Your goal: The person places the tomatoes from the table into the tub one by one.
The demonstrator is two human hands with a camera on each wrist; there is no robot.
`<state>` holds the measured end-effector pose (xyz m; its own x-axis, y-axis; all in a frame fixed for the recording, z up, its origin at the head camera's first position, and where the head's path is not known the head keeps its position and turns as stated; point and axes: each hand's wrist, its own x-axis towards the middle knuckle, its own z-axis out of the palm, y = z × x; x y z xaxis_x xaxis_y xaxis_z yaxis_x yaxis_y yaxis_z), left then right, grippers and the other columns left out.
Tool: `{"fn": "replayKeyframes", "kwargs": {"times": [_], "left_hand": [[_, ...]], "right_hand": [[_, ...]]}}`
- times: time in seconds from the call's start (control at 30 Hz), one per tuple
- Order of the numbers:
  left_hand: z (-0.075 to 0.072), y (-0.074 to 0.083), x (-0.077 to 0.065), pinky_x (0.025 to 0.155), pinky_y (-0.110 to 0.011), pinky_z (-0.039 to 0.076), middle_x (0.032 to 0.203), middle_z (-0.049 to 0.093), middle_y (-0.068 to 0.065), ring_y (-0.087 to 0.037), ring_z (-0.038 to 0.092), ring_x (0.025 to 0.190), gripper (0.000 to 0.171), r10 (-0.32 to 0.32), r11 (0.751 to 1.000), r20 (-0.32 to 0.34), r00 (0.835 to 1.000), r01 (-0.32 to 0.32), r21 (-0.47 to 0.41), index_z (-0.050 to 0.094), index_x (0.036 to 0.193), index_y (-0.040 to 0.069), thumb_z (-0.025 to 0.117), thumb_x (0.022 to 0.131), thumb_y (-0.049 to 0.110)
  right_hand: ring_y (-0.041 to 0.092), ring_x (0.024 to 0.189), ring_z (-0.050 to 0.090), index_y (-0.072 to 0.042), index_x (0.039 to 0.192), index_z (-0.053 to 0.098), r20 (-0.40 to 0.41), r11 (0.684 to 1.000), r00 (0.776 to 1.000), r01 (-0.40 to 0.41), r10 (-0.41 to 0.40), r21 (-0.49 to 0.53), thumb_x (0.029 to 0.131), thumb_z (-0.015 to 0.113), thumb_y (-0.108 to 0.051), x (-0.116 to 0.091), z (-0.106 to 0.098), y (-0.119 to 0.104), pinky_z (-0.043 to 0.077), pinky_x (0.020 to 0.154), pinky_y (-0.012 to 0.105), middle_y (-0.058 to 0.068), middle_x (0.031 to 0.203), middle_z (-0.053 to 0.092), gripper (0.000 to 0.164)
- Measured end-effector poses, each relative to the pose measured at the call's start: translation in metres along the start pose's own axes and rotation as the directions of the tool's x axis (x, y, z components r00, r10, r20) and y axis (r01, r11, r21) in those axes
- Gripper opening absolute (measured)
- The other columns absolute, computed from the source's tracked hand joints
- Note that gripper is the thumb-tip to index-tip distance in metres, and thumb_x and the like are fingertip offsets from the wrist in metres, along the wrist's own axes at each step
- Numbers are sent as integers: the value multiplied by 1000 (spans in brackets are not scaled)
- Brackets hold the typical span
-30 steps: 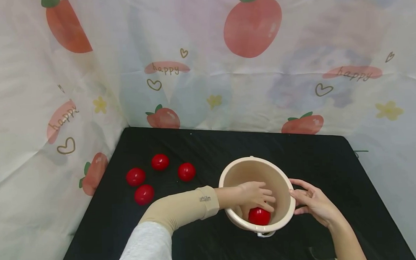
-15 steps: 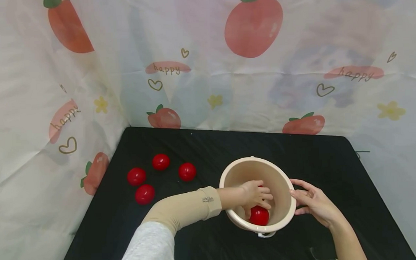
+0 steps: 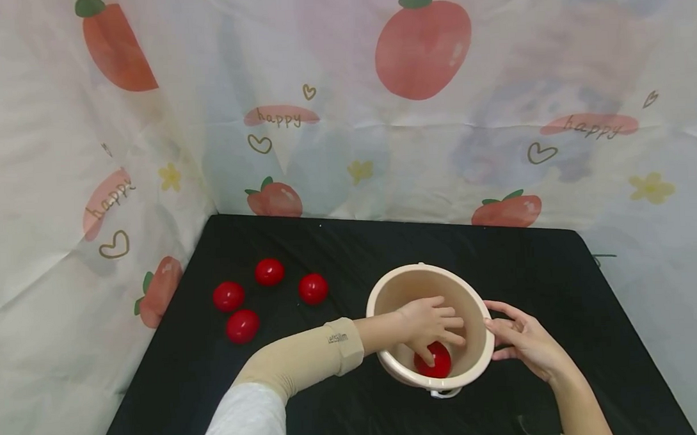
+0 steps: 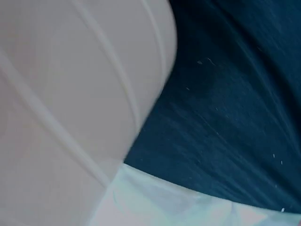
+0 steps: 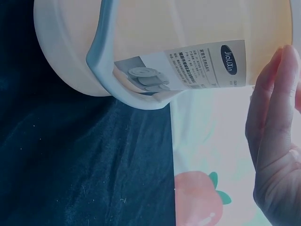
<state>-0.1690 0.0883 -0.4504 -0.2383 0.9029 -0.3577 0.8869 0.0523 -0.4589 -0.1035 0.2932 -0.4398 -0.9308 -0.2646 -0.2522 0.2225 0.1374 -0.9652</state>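
A cream bucket [image 3: 429,382] is tipped so that its mouth faces me. Inside it lies a shiny red ball [image 3: 441,361]. My left hand [image 3: 427,322] reaches over the rim into the bucket, fingers spread, with the thumb across the ball; whether it touches the ball I cannot tell. My right hand [image 3: 522,336] grips the bucket's rim at the right, thumb on the near side. The right wrist view shows that hand [image 5: 277,132] at the edge of the labelled bucket [image 5: 197,23]. Only the bucket's ribbed outer wall [image 4: 61,94] fills the left wrist view; the hand is hidden there.
Several red balls [image 3: 243,326] lie loose on the black-covered table [image 3: 326,244] to the left of the bucket. A pale handle [image 5: 106,56] hangs on the bucket's side. A printed cloth [image 3: 345,134] stands behind and to the left of the table.
Inside the bucket, the left hand's fingers have spread and straightened, and its thumb now crosses the ball. The right hand, the bucket and the loose balls have stayed in place.
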Motion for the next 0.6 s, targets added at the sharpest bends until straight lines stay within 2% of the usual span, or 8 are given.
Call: {"fn": "replayKeyframes", "kwargs": {"times": [0.13,0.23,0.3,0.4,0.53,0.6], "left_hand": [[-3,-5,-11,104,-33,20,140,31,10,-10,31,123,68,-77,996,-123,989,70,-60,23,141,41,37,81,70],[-3,-10,-26,105,-36,21,138,35,8,-12,33,121,65,-177,982,-198,964,159,-106,28,140,38,39,83,66],[-4,-14,-39,105,-37,22,137,37,7,-13,33,122,63,-263,961,-229,937,234,-148,30,139,37,41,83,64],[-5,-19,-64,105,-39,23,138,36,4,-15,32,123,63,-406,908,-235,883,360,-213,32,139,36,43,83,63],[2,-20,-100,104,-41,24,136,37,2,-17,33,121,62,-576,808,-218,788,508,-299,34,137,34,43,83,62],[8,-18,-118,103,-42,24,135,38,1,-19,33,120,62,-639,756,-199,743,561,-337,36,137,33,43,83,63]], "right_hand": [[17,72,65,-30,115,45,-7,1000,1000,-5,4,-8,94,49,-10,1,0,-1,54,59,33,-3,93,68,29],[17,72,65,-30,114,46,-13,1000,1000,-11,11,-12,94,49,-10,1,1,-1,54,59,33,-4,93,68,29],[17,72,65,-30,114,46,-18,1000,1000,-19,18,-13,94,49,-10,1,1,-1,54,59,33,-4,93,68,28],[17,71,65,-22,121,45,-32,999,999,-34,33,-20,94,50,-10,1,1,-1,54,59,34,-3,92,68,30],[17,71,65,0,133,32,-47,998,998,-53,51,-41,94,50,-11,2,1,-1,54,59,34,-2,91,68,45],[17,70,65,6,134,25,-49,997,997,-56,54,-47,94,50,-11,2,1,-2,54,59,34,-2,90,68,51]]}}
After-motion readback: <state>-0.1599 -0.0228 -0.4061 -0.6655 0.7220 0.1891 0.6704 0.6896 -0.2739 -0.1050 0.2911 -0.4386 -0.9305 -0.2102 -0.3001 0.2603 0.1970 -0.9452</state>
